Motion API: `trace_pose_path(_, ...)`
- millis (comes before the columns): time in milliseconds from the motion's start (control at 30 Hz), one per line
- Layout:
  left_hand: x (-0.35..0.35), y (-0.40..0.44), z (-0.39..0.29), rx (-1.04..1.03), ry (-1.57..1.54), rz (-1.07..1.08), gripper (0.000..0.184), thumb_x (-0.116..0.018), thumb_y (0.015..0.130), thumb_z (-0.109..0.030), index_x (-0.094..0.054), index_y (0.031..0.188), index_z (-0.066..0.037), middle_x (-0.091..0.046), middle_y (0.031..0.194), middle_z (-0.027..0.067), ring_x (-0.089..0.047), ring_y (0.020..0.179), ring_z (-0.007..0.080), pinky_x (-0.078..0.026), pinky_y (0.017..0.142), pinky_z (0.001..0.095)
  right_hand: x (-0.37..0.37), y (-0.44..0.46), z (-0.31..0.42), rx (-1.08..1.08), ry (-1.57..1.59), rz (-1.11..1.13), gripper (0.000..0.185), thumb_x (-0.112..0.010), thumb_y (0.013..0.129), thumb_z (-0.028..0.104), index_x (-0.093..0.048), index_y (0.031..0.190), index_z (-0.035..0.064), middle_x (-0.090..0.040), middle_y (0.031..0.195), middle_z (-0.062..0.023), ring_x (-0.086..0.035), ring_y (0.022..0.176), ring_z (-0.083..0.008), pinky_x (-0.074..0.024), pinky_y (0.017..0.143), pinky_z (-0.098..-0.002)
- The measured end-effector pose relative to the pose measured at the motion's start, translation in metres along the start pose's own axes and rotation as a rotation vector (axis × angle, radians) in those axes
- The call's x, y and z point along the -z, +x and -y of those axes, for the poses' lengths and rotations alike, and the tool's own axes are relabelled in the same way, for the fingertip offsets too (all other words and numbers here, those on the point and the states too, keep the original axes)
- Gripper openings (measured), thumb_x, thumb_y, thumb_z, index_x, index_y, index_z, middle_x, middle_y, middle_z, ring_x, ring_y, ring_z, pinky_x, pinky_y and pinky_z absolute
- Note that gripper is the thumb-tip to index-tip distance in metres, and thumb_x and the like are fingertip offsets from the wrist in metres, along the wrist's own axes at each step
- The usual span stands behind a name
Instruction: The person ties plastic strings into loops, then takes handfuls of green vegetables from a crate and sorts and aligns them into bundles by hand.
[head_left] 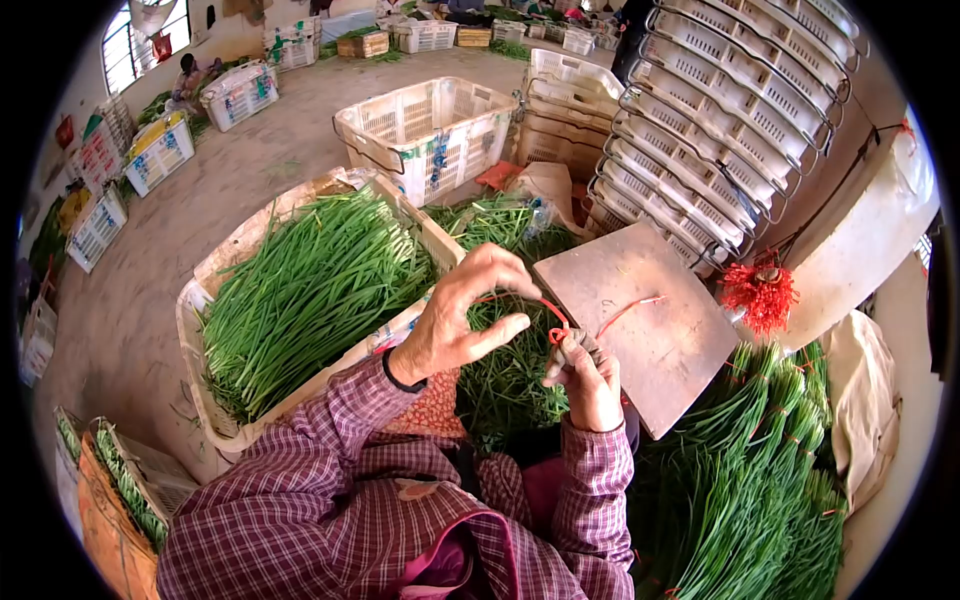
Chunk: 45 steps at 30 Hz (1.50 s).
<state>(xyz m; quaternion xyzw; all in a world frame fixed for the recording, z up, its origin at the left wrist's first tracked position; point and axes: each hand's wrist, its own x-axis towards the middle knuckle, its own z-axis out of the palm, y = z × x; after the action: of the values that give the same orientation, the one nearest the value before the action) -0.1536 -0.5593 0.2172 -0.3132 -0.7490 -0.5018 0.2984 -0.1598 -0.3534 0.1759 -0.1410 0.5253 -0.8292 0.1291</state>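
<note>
Over the gap between a crate and a board, my right hand (588,380) pinches a thin red string (556,312) with a small loop at the fingertips. My left hand (465,310) is raised to its left, thumb apart from the curved fingers; the string runs across these fingers, its exact grip partly hidden. One string end sticks out over the square board (690,345). Long green chives (310,290) lie loose in the white crate (215,425) at left. Tied bunches of chives (740,480) are piled at lower right.
A white crate (480,140) stands beyond the chives. Tall stacked crates (720,130) lean at the upper right. A bundle of red strings (762,295) hangs beside a large white roll (850,240). More crates (240,95) and a person (188,80) are farther back.
</note>
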Motion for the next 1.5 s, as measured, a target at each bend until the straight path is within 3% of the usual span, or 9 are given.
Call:
trace_pose_path(67,-0.007,-0.002,-0.010,-0.084,0.191,-0.008,0.016,-0.077,0.071,-0.012,-0.066,0.082,-0.007,-0.057,0.084,0.0033,-0.055,0.082,0.0185,-0.045,0.075,0.0339,-0.004,0.002,0.000,-0.005,-0.024,-0.028,0.018,-0.056,0.093,0.015,-0.060,0.096,-0.0023,-0.058,0.077,-0.0021,-0.058,0.062,-0.0087,-0.0516,0.058,-0.0216)
trace_pose_path(167,-0.020,-0.004,-0.013,-0.082,0.266,-0.012,0.016,-0.077,0.069,-0.006,-0.065,0.080,-0.006,-0.056,0.080,0.0043,-0.053,0.077,0.0199,-0.044,0.072,0.0334,-0.006,0.004,-0.002,0.017,-0.058,-0.019,0.018,-0.056,0.093,0.016,-0.060,0.096,-0.0021,-0.059,0.077,-0.0022,-0.058,0.062,-0.0081,-0.0513,0.057,-0.0211)
trace_pose_path(700,-0.028,-0.023,0.006,0.124,0.180,-0.015,0.012,-0.070,0.079,-0.011,-0.063,0.083,-0.003,-0.061,0.080,0.0065,-0.057,0.078,0.0215,-0.047,0.070,0.0342,-0.016,0.005,-0.007,0.133,-0.377,-0.097,0.018,-0.060,0.091,0.016,-0.062,0.091,-0.0015,-0.061,0.067,-0.0034,-0.054,0.055,-0.0096,-0.0437,0.053,-0.0220)
trace_pose_path(933,-0.028,-0.025,0.010,0.141,0.082,-0.011,0.013,-0.067,0.076,-0.010,-0.056,0.078,-0.003,-0.056,0.075,0.0061,-0.054,0.074,0.0225,-0.044,0.067,0.0351,-0.014,0.002,-0.006,0.129,-0.370,-0.071,0.014,-0.062,0.090,0.011,-0.062,0.092,-0.0025,-0.063,0.072,-0.0040,-0.057,0.058,-0.0095,-0.0472,0.055,-0.0224)
trace_pose_path(1100,-0.020,-0.032,0.023,0.085,0.214,-0.040,0.018,-0.067,0.071,-0.004,-0.050,0.075,-0.006,-0.052,0.071,0.0049,-0.052,0.070,0.0216,-0.043,0.065,0.0347,-0.013,-0.005,0.002,0.290,-0.754,-0.156,0.009,-0.064,0.086,0.007,-0.063,0.085,-0.0020,-0.063,0.069,-0.0077,-0.058,0.059,-0.0112,-0.0452,0.054,-0.0246)
trace_pose_path(1233,-0.024,-0.042,0.024,0.131,0.268,-0.034,0.017,-0.068,0.074,-0.006,-0.052,0.077,-0.005,-0.052,0.073,0.0051,-0.052,0.072,0.0211,-0.043,0.065,0.0350,-0.014,-0.005,0.001,0.530,-1.087,-0.157,0.004,-0.062,0.082,0.002,-0.061,0.081,-0.0018,-0.063,0.067,-0.0137,-0.060,0.055,-0.0228,-0.0475,0.054,-0.0326)
trace_pose_path(1267,-0.022,-0.039,0.021,0.129,0.241,-0.028,0.016,-0.068,0.076,-0.006,-0.052,0.077,-0.004,-0.051,0.072,0.0053,-0.051,0.072,0.0210,-0.043,0.065,0.0353,-0.023,-0.009,0.012,0.438,-1.066,-0.148,0.002,-0.062,0.080,0.000,-0.060,0.081,-0.0019,-0.063,0.072,-0.0157,-0.061,0.059,-0.0276,-0.0481,0.057,-0.0348)
trace_pose_path(1400,-0.006,-0.018,0.000,0.066,0.059,0.029,0.036,-0.066,0.085,-0.019,-0.048,0.112,-0.003,-0.051,0.110,0.0102,-0.048,0.109,0.0260,-0.041,0.091,0.0390,-0.021,-0.012,0.030,0.459,-1.129,-0.073,0.002,-0.062,0.081,-0.001,-0.061,0.083,-0.0010,-0.064,0.079,-0.0163,-0.063,0.069,-0.0285,-0.0480,0.064,-0.0352)
trace_pose_path(1500,-0.017,-0.015,-0.010,0.122,-0.002,0.237,0.025,-0.062,0.089,-0.015,-0.054,0.107,0.001,-0.061,0.100,0.0110,-0.061,0.093,0.0258,-0.049,0.081,0.0369,-0.032,-0.015,0.036,0.386,-0.988,-0.041,0.005,-0.063,0.080,-0.003,-0.062,0.084,-0.0014,-0.064,0.079,-0.0164,-0.063,0.071,-0.0280,-0.0483,0.065,-0.0341)
